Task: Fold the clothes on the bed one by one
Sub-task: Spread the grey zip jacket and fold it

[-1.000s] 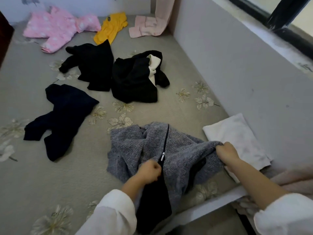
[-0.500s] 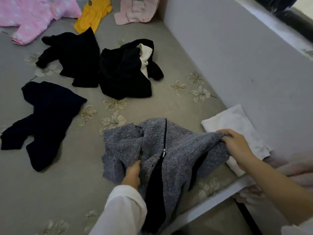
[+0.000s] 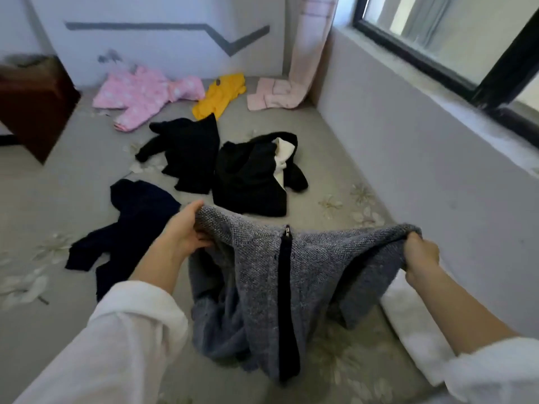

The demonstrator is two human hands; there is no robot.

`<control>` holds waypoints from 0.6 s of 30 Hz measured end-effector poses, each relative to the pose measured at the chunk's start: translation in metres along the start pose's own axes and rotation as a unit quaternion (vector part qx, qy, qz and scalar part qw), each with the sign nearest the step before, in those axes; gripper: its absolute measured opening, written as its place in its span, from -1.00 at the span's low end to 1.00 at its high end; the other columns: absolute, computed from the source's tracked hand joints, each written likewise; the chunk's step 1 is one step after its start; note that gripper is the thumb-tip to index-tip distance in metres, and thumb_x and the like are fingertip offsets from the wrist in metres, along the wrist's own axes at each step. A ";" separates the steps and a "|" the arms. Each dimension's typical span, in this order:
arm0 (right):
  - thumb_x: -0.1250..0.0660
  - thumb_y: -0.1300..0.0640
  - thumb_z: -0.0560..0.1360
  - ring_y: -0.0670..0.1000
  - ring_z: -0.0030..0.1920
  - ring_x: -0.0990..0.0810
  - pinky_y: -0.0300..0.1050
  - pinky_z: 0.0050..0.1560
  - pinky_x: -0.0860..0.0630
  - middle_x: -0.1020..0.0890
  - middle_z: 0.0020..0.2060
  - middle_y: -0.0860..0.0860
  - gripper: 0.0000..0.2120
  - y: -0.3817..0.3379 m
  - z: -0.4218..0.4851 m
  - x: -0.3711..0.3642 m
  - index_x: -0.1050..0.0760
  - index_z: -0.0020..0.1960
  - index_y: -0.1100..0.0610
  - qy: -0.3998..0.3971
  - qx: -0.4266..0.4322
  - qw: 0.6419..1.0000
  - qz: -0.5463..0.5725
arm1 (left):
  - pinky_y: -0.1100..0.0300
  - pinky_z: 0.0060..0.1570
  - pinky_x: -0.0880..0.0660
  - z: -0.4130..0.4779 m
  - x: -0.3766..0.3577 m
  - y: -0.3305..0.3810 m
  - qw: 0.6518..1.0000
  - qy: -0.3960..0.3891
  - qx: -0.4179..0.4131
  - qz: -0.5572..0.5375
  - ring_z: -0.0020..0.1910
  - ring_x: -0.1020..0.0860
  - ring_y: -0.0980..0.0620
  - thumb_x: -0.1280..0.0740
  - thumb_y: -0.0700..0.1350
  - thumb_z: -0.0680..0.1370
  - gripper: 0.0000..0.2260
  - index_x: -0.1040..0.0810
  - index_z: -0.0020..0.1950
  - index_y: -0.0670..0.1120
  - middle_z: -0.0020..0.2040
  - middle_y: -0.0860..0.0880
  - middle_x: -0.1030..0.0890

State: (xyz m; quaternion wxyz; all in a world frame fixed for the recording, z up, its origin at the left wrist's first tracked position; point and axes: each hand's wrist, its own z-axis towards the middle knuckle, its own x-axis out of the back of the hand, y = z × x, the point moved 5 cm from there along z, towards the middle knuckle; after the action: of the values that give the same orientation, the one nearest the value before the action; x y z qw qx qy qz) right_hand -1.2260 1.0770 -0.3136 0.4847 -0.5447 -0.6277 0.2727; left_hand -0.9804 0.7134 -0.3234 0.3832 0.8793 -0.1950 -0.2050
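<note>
A grey knitted zip-up sweater (image 3: pixel 320 266) with a dark zipper hangs stretched between my hands above the bed (image 3: pixel 58 199). My left hand (image 3: pixel 183 231) grips its upper left edge and my right hand (image 3: pixel 420 253) grips its upper right edge. The sweater's lower part droops down to the grey floral bedsheet. Loose clothes lie further up the bed: a navy garment (image 3: pixel 131 228), a black top (image 3: pixel 186 153), a black garment with a cream lining (image 3: pixel 250 176), a yellow piece (image 3: pixel 218 96) and a pink spotted jacket (image 3: pixel 145 96).
A folded white cloth (image 3: pixel 408 322) lies by the wall under my right forearm. A pink towel (image 3: pixel 274 96) drapes in the far corner. The grey wall and window sill (image 3: pixel 437 88) run along the right. A dark wooden cabinet (image 3: pixel 32 103) stands at the far left.
My left hand moved from the sweater's middle to its upper left edge. Both hands lifted the sweater off the bed and spread it wide. The camera tilted upward.
</note>
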 end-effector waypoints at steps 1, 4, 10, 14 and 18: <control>-0.15 0.18 0.57 0.17 0.03 -0.52 0.03 -0.19 -0.50 -0.51 0.10 0.20 -0.66 -0.022 0.001 -0.014 -0.40 0.28 0.33 -0.029 0.006 0.998 0.048 | -0.05 -0.03 -0.45 -0.005 -0.001 0.024 0.999 -0.002 -0.029 -0.015 -0.06 -0.54 -0.13 -0.21 0.10 0.59 -0.74 -0.48 0.03 -0.08 -0.01 -0.11 -0.57; -0.13 0.24 0.59 0.07 -0.11 -0.51 -0.09 -0.26 -0.46 -0.49 0.01 0.14 -0.72 -0.093 -0.005 -0.046 -0.43 0.26 0.23 -0.107 0.066 0.983 0.136 | 0.01 0.07 -0.49 -0.023 -0.003 0.098 0.987 -0.003 -0.140 -0.073 0.13 -0.54 -0.10 -0.20 0.08 0.61 -0.61 -0.49 0.28 -0.16 0.20 -0.13 -0.57; -0.06 0.25 0.61 -0.07 -0.21 -0.42 -0.21 -0.30 -0.37 -0.48 -0.14 0.02 -0.81 -0.208 -0.030 -0.063 -0.43 0.01 0.07 -0.195 0.220 0.935 0.200 | 0.14 0.16 -0.52 -0.103 -0.007 0.209 0.926 -0.046 -0.338 -0.160 0.08 -0.63 0.01 -0.21 -0.02 0.62 -0.73 -0.55 0.18 -0.15 0.06 -0.08 -0.67; -0.14 0.16 0.54 -0.06 -0.13 -0.48 -0.21 -0.20 -0.41 -0.56 -0.13 -0.03 -0.81 -0.227 -0.041 -0.039 -0.50 -0.11 -0.01 -0.172 0.283 0.920 0.211 | 0.08 0.22 -0.48 -0.143 0.021 0.207 0.902 -0.040 -0.396 -0.166 0.19 -0.58 -0.03 -0.18 0.01 0.62 -0.63 -0.47 0.30 -0.21 0.22 -0.14 -0.60; -0.14 0.15 0.47 0.02 -0.09 -0.40 -0.01 -0.10 -0.31 -0.48 -0.15 0.07 -0.78 -0.193 -0.040 -0.028 -0.53 -0.02 0.16 -0.151 0.352 0.918 0.104 | 0.12 0.14 -0.53 -0.149 0.060 0.144 0.922 0.031 -0.365 -0.125 0.26 -0.51 -0.01 -0.10 0.04 0.63 -0.57 -0.36 0.42 -0.15 0.32 -0.09 -0.51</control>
State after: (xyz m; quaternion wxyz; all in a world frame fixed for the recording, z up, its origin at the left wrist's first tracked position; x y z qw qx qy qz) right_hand -1.2727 0.9930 -0.1389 0.5132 -0.3532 -0.4968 0.6043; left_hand -0.8808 0.6812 -0.1353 0.6546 0.7017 0.0167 -0.2810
